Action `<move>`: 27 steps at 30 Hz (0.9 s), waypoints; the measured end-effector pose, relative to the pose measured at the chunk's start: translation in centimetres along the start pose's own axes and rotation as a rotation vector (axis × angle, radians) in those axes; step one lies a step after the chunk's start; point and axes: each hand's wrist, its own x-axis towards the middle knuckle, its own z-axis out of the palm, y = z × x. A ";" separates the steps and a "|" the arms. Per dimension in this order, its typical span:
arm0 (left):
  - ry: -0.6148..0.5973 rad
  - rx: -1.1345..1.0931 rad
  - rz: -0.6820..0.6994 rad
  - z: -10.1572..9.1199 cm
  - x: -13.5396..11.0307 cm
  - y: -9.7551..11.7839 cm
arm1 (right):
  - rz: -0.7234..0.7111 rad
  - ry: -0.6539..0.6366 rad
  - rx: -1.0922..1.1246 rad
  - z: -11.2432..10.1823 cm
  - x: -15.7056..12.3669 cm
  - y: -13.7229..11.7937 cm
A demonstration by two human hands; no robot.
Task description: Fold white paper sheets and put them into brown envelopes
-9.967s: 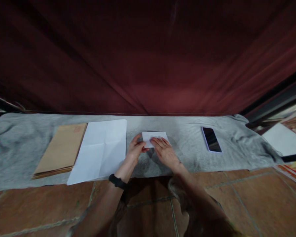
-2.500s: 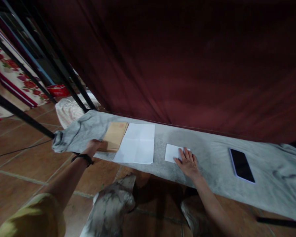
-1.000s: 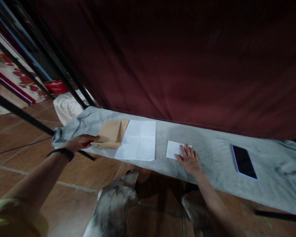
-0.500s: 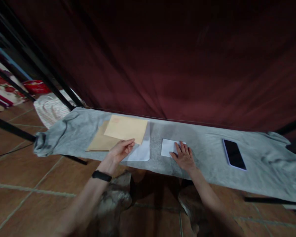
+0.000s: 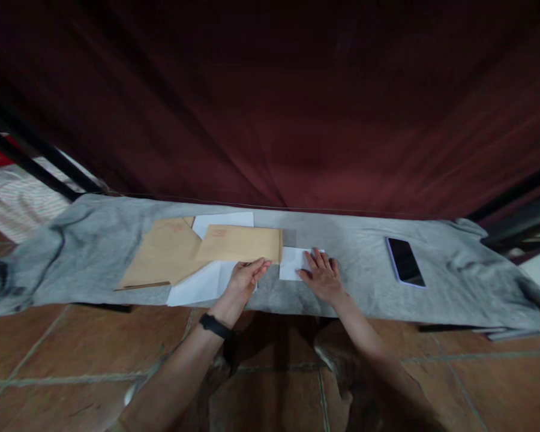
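Observation:
A tan envelope (image 5: 245, 241) with faint red print is pinched at its lower edge by my left hand (image 5: 247, 279). Its right end reaches the left edge of a small white folded paper (image 5: 290, 264). My right hand (image 5: 323, 276) lies on that paper with its fingers spread, covering the right part. Beneath and left of the held envelope are white sheets (image 5: 198, 287). More tan envelopes (image 5: 159, 252) lie in a pile farther left, partly over those sheets.
Grey cloth (image 5: 360, 294) covers the long narrow surface. A phone (image 5: 405, 262) with a lilac case lies to the right. Behind hangs a dark red curtain (image 5: 270, 132). Black metal bars (image 5: 49, 153) stand at the left, beside a striped cloth (image 5: 22, 198).
My left hand has carried the envelope rightward to the white paper. The white sheets under it have shifted and spread. My right hand stays on the paper; the view has turned slightly.

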 end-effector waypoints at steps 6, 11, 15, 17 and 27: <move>-0.030 -0.007 -0.020 0.7 -0.7 0.0 | -0.007 0.169 0.232 -0.6 0.7 0.4; -0.104 0.012 -0.020 0.8 -1.3 -0.1 | -0.032 0.214 0.943 -1.1 2.1 -1.5; -0.172 0.025 -0.049 0.9 -1.5 -0.4 | 0.042 -0.002 1.489 -0.8 2.9 -3.5; -0.206 0.023 -0.078 0.8 -1.5 -0.5 | 0.113 -0.068 1.645 -0.9 2.9 -4.0; -0.283 0.089 -0.137 0.4 -0.8 0.1 | 0.216 -0.271 1.831 -2.5 2.6 -3.2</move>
